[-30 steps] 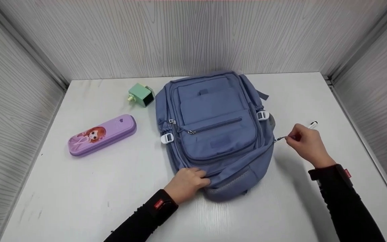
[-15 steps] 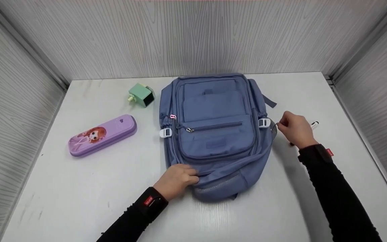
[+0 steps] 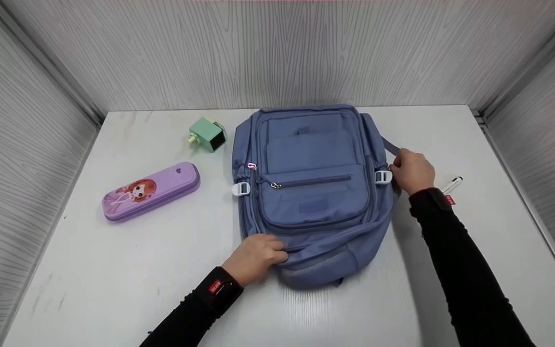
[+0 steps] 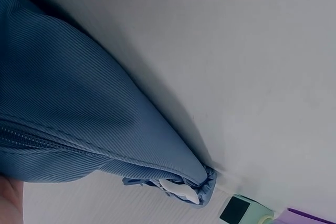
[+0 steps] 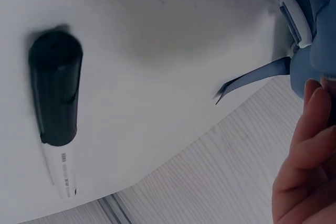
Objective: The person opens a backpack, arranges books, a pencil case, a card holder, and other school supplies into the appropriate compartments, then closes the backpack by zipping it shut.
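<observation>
Since the earlier frame, your right hand has moved farther along the right edge of the backpack, to beside the white buckle; its fingers are curled, apparently pinching a zipper pull they hide. Your left hand grips the near-left cloth, presumably steadying the bag, which lies front-up at the far middle of the table. Lettering on the red wristband tag and the marker is unreadable.

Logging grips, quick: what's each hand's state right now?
Left hand: closed, holding the backpack by its near edge.
Right hand: closed, pinching at the backpack's right side; exact part hidden.
</observation>
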`<state>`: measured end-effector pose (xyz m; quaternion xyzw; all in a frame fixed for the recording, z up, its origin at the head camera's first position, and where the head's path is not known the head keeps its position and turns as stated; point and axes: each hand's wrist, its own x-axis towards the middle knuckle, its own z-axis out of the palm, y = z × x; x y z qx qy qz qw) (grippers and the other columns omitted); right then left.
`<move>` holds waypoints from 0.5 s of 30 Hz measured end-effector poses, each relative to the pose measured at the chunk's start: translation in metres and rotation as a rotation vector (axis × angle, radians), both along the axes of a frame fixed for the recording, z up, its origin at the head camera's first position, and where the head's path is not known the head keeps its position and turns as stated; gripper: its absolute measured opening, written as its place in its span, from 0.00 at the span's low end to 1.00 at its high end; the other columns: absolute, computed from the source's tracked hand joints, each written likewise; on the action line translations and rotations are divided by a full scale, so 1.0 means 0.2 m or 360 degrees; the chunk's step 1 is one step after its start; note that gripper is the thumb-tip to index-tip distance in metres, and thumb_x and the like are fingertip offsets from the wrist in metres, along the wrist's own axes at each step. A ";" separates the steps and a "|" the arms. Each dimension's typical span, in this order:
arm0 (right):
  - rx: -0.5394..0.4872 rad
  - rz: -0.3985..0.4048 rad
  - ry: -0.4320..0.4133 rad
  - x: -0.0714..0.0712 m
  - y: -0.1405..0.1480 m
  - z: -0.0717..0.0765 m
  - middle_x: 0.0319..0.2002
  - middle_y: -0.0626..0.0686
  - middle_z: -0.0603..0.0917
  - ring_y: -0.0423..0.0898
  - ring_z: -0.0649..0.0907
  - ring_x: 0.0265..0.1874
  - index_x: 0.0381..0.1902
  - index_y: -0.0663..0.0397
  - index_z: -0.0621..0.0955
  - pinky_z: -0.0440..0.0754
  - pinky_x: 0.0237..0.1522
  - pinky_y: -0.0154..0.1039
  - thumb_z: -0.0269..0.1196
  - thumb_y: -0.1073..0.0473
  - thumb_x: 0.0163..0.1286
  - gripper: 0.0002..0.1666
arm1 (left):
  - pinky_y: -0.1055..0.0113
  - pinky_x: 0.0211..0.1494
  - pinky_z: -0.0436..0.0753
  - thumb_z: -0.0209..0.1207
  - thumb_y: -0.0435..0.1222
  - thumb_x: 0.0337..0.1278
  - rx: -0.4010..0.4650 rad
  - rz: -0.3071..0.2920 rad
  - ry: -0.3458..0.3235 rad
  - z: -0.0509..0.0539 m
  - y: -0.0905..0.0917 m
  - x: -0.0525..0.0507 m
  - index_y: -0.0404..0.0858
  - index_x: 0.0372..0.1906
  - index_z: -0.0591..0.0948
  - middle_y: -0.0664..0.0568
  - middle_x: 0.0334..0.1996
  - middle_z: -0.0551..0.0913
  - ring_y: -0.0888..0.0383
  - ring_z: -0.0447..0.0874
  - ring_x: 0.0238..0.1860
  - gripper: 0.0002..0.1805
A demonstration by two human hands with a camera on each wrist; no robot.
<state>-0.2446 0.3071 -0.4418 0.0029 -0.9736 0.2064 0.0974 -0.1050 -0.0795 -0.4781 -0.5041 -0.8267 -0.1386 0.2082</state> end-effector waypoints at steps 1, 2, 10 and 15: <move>-0.0001 -0.0009 0.0000 0.00 0.00 0.00 0.31 0.67 0.84 0.64 0.82 0.30 0.31 0.64 0.78 0.75 0.30 0.57 0.60 0.64 0.65 0.06 | 0.70 0.42 0.82 0.60 0.22 0.38 0.0003 0.0008 0.0000 0.00 0.00 0.00 0.46 0.20 0.79 0.59 0.29 0.84 0.62 0.84 0.34 0.13; -0.0001 -0.0016 -0.0002 0.00 -0.01 -0.01 0.31 0.67 0.84 0.64 0.82 0.29 0.31 0.64 0.78 0.75 0.30 0.57 0.60 0.64 0.65 0.06 | 0.70 0.42 0.82 0.60 0.22 0.38 0.0006 0.0016 -0.0002 0.00 0.00 0.00 0.46 0.20 0.79 0.59 0.29 0.84 0.62 0.84 0.34 0.13; -0.0042 0.0053 -0.0109 0.06 0.04 0.00 0.35 0.67 0.85 0.63 0.83 0.33 0.39 0.65 0.79 0.75 0.33 0.53 0.61 0.60 0.68 0.10 | 0.70 0.45 0.82 0.61 0.23 0.40 0.0041 0.0070 -0.0042 -0.01 0.00 0.02 0.46 0.23 0.80 0.59 0.32 0.85 0.61 0.85 0.36 0.12; -0.0079 0.0173 -0.0211 0.11 0.06 0.02 0.44 0.70 0.86 0.66 0.84 0.42 0.51 0.67 0.78 0.78 0.40 0.55 0.59 0.60 0.70 0.17 | 0.68 0.46 0.83 0.62 0.23 0.39 0.0080 0.0095 -0.0044 -0.02 0.00 0.03 0.45 0.25 0.81 0.58 0.34 0.86 0.60 0.86 0.38 0.13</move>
